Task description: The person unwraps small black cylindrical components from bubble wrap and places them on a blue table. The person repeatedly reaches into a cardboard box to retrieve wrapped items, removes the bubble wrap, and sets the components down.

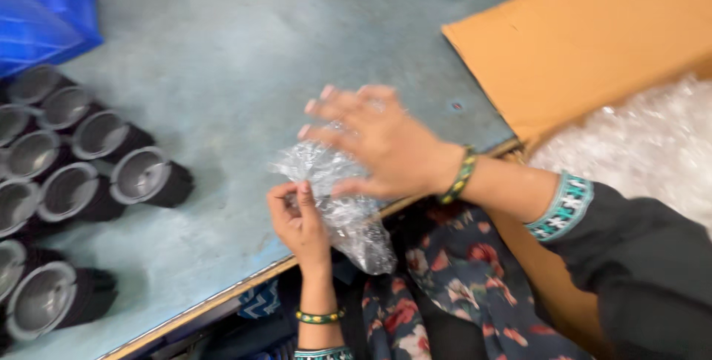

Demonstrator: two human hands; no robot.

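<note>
A small object wrapped in clear bubble wrap [343, 212] sits at the near edge of the pale blue table [245, 56]. My right hand [374, 141] lies flat over its top, fingers spread, pressing the wrap down. Beside the bundle's left side, my left hand [298, 219] pinches the wrap between thumb and fingers. What is inside the wrap is hidden. Both wrists carry green and yellow bangles.
Several black cylindrical parts with shiny metal cups [141, 176] lie in rows at the table's left. A blue plastic crate [41, 8] stands at the back left. An open cardboard box [586, 41] holding bubble wrap [653, 145] is at the right.
</note>
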